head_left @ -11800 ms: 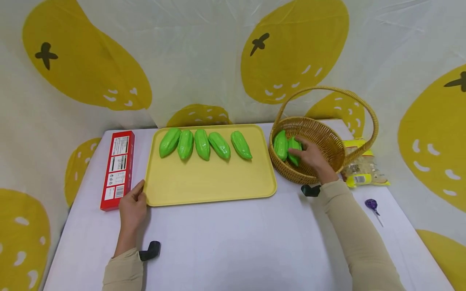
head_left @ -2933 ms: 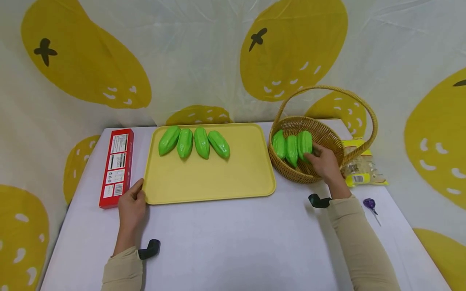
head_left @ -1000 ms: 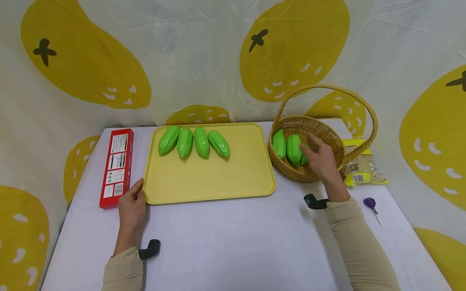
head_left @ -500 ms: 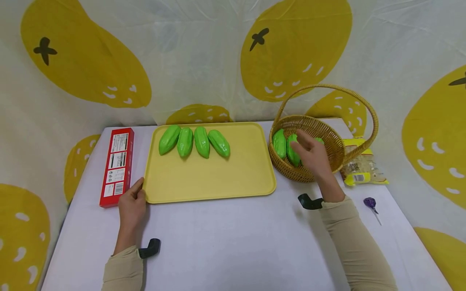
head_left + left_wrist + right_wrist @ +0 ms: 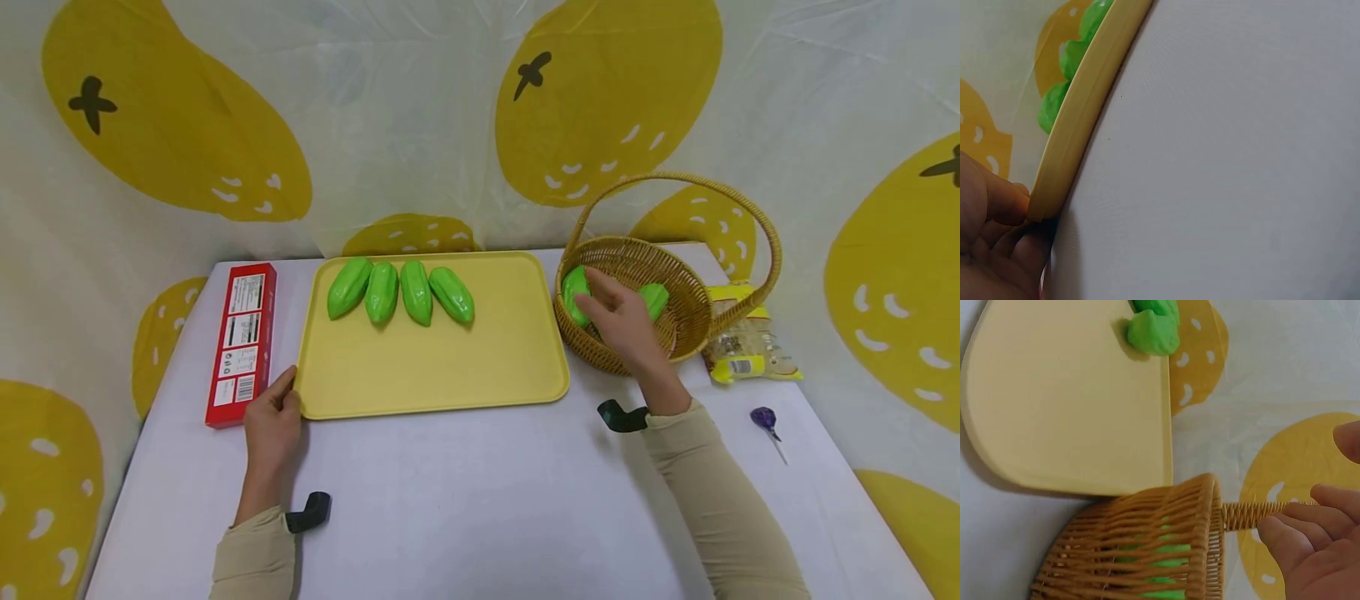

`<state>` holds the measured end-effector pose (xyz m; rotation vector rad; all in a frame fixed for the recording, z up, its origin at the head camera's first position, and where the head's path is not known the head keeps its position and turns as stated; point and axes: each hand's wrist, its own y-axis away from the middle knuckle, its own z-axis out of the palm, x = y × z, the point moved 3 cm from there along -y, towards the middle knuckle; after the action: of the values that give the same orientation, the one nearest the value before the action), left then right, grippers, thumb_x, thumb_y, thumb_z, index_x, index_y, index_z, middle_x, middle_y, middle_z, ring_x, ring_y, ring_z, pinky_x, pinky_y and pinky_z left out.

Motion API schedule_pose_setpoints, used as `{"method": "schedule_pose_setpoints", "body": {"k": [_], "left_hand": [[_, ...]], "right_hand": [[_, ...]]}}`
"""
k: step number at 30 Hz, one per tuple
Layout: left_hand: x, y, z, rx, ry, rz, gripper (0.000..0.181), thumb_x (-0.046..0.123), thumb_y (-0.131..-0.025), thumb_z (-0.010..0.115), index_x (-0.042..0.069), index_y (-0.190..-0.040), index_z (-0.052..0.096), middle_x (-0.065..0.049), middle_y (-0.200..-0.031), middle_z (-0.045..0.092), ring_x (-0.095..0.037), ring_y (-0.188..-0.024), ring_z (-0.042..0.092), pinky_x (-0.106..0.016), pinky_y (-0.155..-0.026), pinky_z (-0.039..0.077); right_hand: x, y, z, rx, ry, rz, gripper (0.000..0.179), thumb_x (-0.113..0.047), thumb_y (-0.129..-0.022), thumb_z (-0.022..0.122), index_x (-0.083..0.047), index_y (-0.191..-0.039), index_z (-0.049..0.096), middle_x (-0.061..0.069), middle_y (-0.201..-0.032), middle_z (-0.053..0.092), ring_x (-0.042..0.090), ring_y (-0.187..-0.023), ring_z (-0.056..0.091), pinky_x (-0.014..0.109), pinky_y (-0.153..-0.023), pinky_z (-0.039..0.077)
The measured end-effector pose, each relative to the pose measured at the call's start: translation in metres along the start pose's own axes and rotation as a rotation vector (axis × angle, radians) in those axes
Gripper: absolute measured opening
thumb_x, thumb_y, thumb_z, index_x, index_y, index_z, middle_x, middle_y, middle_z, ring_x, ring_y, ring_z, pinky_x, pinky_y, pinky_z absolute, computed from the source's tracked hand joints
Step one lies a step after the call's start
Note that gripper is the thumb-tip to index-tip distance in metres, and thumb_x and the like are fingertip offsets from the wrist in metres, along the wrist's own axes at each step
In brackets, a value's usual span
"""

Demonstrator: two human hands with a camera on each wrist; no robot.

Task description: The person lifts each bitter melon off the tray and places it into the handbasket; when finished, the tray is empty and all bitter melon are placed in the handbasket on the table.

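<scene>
Left of centre, the left hand (image 5: 273, 425) pinches the tray (image 5: 435, 375), four green fruits (image 5: 416, 293) across its top; right of centre, the right hand (image 5: 624, 327), thumb and fingers parted, hovers over the basket (image 5: 600, 354) holding more.

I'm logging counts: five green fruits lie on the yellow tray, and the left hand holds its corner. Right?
Not five: the head view shows four green fruits on the yellow tray. The left hand does hold its corner.

Print too small to read, barcodes (image 5: 244, 388) on red box (image 5: 241, 346), bag (image 5: 753, 340)
</scene>
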<state>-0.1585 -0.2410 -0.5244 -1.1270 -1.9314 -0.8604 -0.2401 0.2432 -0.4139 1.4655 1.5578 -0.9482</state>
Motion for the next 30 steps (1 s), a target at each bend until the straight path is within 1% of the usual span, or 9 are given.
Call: {"method": "schedule_pose_setpoints", "body": {"k": [6, 10, 17, 21, 24, 30], "left_hand": [[-0.001, -0.001, 0.001, 0.001, -0.004, -0.017, 0.048, 0.017, -0.109, 0.042, 0.021, -0.156, 0.040, -0.002, -0.161, 0.044, -0.024, -0.150, 0.042, -0.046, -0.116, 0.045], [-0.001, 0.000, 0.002, 0.002, 0.000, -0.006, 0.047, 0.017, -0.108, 0.043, 0.020, -0.156, 0.042, -0.004, -0.161, 0.045, -0.027, -0.150, 0.043, -0.047, -0.115, 0.045], [-0.001, -0.001, 0.003, 0.000, -0.006, -0.006, 0.047, 0.018, -0.108, 0.043, 0.022, -0.156, 0.041, -0.002, -0.161, 0.045, -0.026, -0.149, 0.043, -0.046, -0.115, 0.046], [-0.002, -0.001, 0.002, 0.003, -0.014, -0.008, 0.048, 0.018, -0.108, 0.044, 0.022, -0.156, 0.041, -0.002, -0.161, 0.045, -0.025, -0.149, 0.044, -0.046, -0.115, 0.046], [-0.002, -0.001, 0.001, 0.006, -0.022, -0.018, 0.048, 0.019, -0.108, 0.044, 0.023, -0.156, 0.041, -0.002, -0.161, 0.046, -0.025, -0.148, 0.046, -0.044, -0.114, 0.048], [-0.002, -0.001, 0.001, 0.014, -0.020, -0.020, 0.047, 0.018, -0.108, 0.044, 0.023, -0.155, 0.042, -0.001, -0.160, 0.046, -0.024, -0.147, 0.047, -0.040, -0.113, 0.049]], "right_hand": [[-0.004, -0.006, 0.013, -0.010, -0.009, -0.020, 0.063, -0.030, -0.103, 0.059, -0.006, -0.158, 0.037, 0.011, -0.164, 0.038, 0.029, -0.153, 0.036, 0.050, -0.123, 0.036], [-0.007, -0.009, 0.024, -0.046, -0.032, -0.032, 0.063, -0.030, -0.104, 0.059, -0.007, -0.158, 0.036, 0.011, -0.164, 0.037, 0.028, -0.154, 0.034, 0.048, -0.123, 0.035], [-0.005, -0.016, 0.044, -0.097, -0.073, -0.030, 0.062, -0.027, -0.103, 0.060, -0.006, -0.157, 0.037, 0.010, -0.165, 0.036, 0.025, -0.154, 0.033, 0.043, -0.124, 0.034], [-0.003, -0.021, 0.060, -0.142, -0.078, -0.030, 0.062, -0.026, -0.104, 0.059, -0.004, -0.157, 0.036, 0.012, -0.166, 0.034, 0.028, -0.155, 0.032, 0.045, -0.125, 0.033], [-0.002, -0.025, 0.071, -0.173, -0.077, -0.045, 0.061, -0.025, -0.105, 0.058, -0.003, -0.157, 0.036, 0.015, -0.166, 0.033, 0.031, -0.155, 0.032, 0.047, -0.125, 0.033], [-0.005, -0.032, 0.088, -0.199, -0.087, -0.049, 0.061, -0.026, -0.105, 0.058, -0.004, -0.157, 0.037, 0.013, -0.165, 0.035, 0.031, -0.154, 0.034, 0.046, -0.124, 0.035]]}}
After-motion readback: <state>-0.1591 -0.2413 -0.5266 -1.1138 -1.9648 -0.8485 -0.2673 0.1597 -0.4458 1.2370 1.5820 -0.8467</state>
